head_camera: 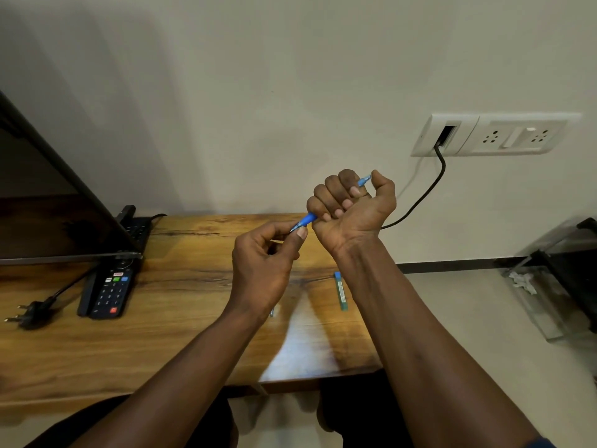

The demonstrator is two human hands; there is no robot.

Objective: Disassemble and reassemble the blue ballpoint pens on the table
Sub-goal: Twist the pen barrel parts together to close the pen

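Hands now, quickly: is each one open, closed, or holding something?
Left hand: pinches the blue pen at its lower end.
Right hand: grips the same blue pen.

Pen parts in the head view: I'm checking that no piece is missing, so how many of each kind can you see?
blue pen, pinched by the left hand and gripped by the right hand: 1
barrel piece lying on the table: 1
small piece by the left wrist, mostly hidden: 1
Total: 3
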